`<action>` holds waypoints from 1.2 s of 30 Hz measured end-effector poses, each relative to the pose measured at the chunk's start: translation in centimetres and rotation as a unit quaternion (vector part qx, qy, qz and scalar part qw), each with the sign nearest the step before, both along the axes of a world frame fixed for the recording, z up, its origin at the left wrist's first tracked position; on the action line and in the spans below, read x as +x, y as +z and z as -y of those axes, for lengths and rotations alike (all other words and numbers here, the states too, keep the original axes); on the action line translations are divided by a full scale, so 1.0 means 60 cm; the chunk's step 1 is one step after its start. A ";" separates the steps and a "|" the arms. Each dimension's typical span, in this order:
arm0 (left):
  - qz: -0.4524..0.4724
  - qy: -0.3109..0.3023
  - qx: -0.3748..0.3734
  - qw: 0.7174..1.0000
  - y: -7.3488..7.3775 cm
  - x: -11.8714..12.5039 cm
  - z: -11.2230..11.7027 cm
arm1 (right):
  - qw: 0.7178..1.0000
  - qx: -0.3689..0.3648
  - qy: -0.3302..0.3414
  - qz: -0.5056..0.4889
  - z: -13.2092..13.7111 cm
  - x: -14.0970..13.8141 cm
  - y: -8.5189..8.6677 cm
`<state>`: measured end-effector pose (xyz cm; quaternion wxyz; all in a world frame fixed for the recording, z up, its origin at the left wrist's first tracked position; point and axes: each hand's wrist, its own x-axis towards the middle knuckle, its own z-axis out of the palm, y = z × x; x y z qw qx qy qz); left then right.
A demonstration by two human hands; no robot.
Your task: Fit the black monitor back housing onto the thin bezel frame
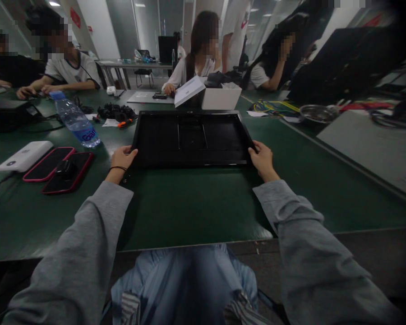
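Note:
A shallow black rectangular panel (159,135), with a raised rim and two thin ridges near its middle, is in front of me at the green table (192,203). My left hand (122,158) is closed on its left side, thumb along the rim. On the opposite side, my right hand (262,158) grips the near right edge in the same way. The fingers beneath the panel are partly hidden. Whether the panel rests on the table or is slightly raised, I cannot tell.
To the left are a tilted water bottle (76,119), a white power bank (26,155), two red-edged phones and tangled black cables (115,113). Behind the panel stands a white box (221,98). A metal bowl (316,113) and coloured wires lie right. Several people sit across the table.

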<state>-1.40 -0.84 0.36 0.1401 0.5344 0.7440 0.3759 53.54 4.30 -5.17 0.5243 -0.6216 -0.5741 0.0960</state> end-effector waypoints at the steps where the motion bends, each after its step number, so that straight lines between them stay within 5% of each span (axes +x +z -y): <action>1: -0.001 0.008 -0.001 1.000 0.000 -0.003 0.000 | 1.000 -0.003 0.005 -0.003 0.000 -0.002 0.000; 9: 0.011 0.062 -0.008 0.998 -0.017 -0.028 -0.014 | 0.998 -0.020 0.053 0.014 -0.001 -0.024 0.005; 22: -0.055 0.059 -0.030 0.996 -0.008 -0.016 -0.004 | 0.997 -0.033 0.001 0.072 0.026 -0.048 0.030; 29: -0.028 0.063 -0.022 0.997 -0.004 -0.017 -0.001 | 0.995 -0.010 -0.022 -0.097 0.011 -0.027 0.029; 36: -0.008 0.101 0.065 0.993 0.004 -0.017 0.000 | 0.955 -0.018 -0.112 -0.275 0.029 -0.017 0.062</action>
